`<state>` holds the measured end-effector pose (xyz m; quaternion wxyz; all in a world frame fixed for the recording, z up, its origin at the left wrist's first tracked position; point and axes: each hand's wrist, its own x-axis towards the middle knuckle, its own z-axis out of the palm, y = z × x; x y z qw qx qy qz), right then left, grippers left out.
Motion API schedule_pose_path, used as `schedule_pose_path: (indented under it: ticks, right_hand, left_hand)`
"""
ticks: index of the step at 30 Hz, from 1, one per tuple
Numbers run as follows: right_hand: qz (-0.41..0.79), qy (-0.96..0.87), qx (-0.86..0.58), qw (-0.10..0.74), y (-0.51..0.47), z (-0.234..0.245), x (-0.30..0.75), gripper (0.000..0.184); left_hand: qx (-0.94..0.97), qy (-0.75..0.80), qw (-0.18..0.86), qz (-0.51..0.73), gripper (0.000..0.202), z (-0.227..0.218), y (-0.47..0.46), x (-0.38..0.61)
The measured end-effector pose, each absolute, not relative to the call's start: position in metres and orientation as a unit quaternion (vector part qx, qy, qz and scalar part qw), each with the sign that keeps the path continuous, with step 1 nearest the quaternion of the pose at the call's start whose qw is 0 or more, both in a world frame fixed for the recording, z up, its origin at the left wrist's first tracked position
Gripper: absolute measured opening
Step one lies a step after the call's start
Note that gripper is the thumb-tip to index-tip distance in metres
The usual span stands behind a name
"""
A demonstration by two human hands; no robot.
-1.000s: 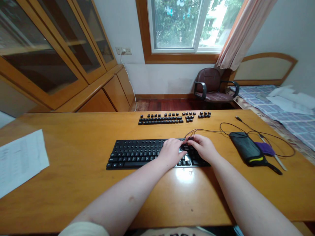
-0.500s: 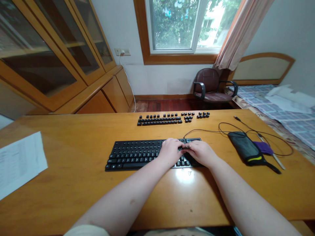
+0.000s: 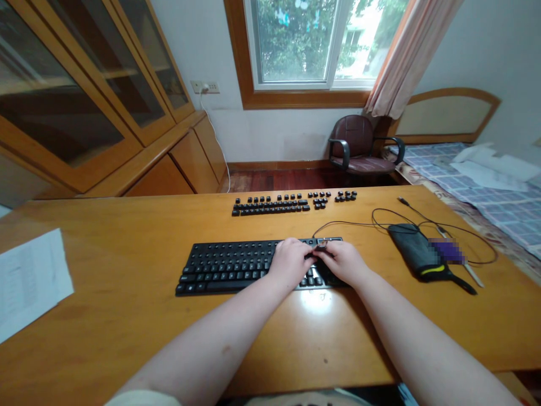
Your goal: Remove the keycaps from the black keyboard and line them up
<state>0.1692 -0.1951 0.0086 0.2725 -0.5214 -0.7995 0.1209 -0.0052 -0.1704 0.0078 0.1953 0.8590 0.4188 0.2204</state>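
A black keyboard (image 3: 228, 265) lies on the wooden desk, its upper rows showing small stems without keycaps and its lower rows with keycaps in place. My left hand (image 3: 291, 260) rests over its right half, fingers bent and closed together. Beside it my right hand (image 3: 343, 262) is closed too, above the number-pad side, and the fingertips of both meet. A small, dark, shiny object (image 3: 323, 244) shows at the right hand's fingers; its kind is too small to make out. Behind the keyboard, loose black keycaps (image 3: 270, 208) stand in rows.
A cable (image 3: 338, 222) runs from the keyboard to the right. There lie a dark pouch (image 3: 416, 251) and a purple item (image 3: 448, 251), blurred out. Paper sheets (image 3: 34, 276) lie at the left. Past the desk stand a chair (image 3: 355, 138) and a bed (image 3: 499, 186).
The view has shifted slightly, so everything sits a little further left. The shiny object at my right fingers appears higher and more upright. Both hands stay over the keyboard's right half.
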Motion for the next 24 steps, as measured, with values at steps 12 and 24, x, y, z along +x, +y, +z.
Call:
schedule_pose_path:
  ticks: [12, 24]
  right_hand:
    - [0.156, -0.753, -0.568, 0.293, -0.1963, 0.0116, 0.1641, 0.018]
    - [0.140, -0.755, -0.578, 0.278, -0.1992, 0.0119, 0.1627, 0.021]
  left_hand:
    - [0.861, 0.419, 0.184, 0.224, 0.014, 0.0070, -0.1697, -0.0055]
    - [0.866, 0.412, 0.186, 0.214, 0.011, 0.0072, -0.1704, -0.0048]
